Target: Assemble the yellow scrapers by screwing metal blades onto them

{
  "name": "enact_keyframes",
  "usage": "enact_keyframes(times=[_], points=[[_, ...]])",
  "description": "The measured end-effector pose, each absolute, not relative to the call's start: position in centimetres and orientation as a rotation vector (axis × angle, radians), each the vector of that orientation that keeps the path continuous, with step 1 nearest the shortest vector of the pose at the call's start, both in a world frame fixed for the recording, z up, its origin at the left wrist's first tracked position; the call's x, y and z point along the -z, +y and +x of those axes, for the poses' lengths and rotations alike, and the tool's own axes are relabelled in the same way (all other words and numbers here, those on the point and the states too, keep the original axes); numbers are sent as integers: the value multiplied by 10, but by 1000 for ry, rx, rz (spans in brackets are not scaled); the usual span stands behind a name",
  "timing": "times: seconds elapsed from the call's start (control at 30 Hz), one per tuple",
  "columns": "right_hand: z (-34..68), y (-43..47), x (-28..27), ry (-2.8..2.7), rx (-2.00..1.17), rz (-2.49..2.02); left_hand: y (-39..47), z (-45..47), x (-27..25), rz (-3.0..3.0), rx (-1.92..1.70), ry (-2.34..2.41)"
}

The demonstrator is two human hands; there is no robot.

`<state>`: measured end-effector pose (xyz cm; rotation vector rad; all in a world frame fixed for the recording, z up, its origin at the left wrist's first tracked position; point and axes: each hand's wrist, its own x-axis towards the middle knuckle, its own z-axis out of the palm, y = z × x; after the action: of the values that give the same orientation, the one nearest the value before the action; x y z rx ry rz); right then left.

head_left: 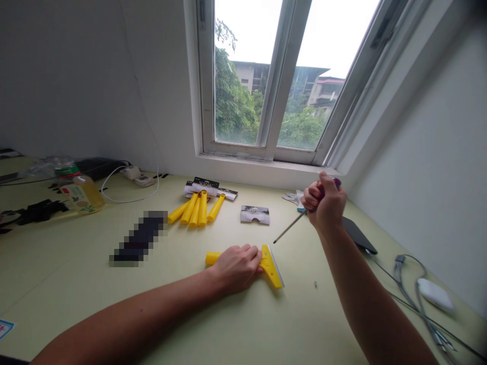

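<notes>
My left hand (238, 267) is wrapped round the handle of a yellow scraper (271, 268) lying on the pale green table. The scraper's wide head, with a pale blade edge, points right. In my right hand (326, 200) is a screwdriver (289, 226), its dark purple handle mostly hidden by my fingers. The long metal shaft slants down and left, and its tip is just above the scraper's head, apart from it. A tiny metal piece (315, 285), too small to name for sure, lies right of the scraper.
Several yellow scrapers (203, 209) with card sleeves lie near the window wall, beside a loose card sleeve (254, 215). A blurred-out dark object (140, 238) lies at left, with a drink bottle (80, 190) beyond. Cables (413, 296) and a white case (436, 295) are at right.
</notes>
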<state>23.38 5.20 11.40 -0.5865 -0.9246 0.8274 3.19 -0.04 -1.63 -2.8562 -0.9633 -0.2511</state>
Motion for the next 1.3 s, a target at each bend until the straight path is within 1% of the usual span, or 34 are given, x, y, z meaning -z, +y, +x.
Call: enact_keyframes(times=[0.17, 0.47, 1.1, 1.3], points=[[239, 50, -117, -899, -900, -566, 0, 31, 17, -2865, 268, -958], [209, 33, -118, -1028, -1035, -476, -1, 31, 15, -2872, 253, -957], [206, 31, -113, -1082, -1098, -469, -1, 34, 13, -2902, 210, -1001], [207, 28, -114, -1147, -1228, -450, -5, 34, 13, -2889, 204, -1024]])
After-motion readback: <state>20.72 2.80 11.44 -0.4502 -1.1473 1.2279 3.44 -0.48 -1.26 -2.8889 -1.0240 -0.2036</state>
